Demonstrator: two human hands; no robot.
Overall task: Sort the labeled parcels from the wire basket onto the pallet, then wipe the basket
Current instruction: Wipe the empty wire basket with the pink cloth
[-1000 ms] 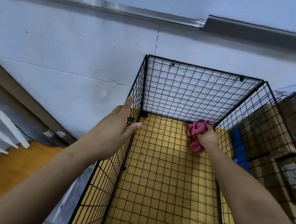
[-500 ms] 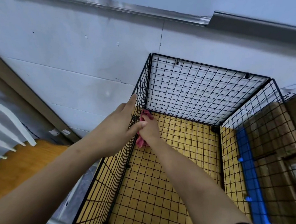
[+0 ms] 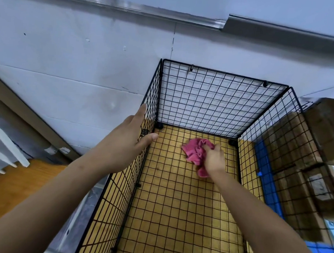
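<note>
Our left hand (image 3: 122, 141) rests on the wire basket's (image 3: 212, 101) left wall, fingers straight outside, thumb inside. Mid-basket, our right hand (image 3: 215, 158) grips a bunched pink cloth (image 3: 194, 150) against the floor mesh. The parcels (image 3: 290, 141) sit on the blue pallet (image 3: 265, 167) just right of the basket.

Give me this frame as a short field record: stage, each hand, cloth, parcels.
stage: wiping the wire basket, only the cloth inside
left hand: fingers straight, rests on the basket's left wall
right hand: grip on the pink cloth, pressing it to the basket floor
parcels: cardboard boxes on the blue pallet, outside the right wall
</note>
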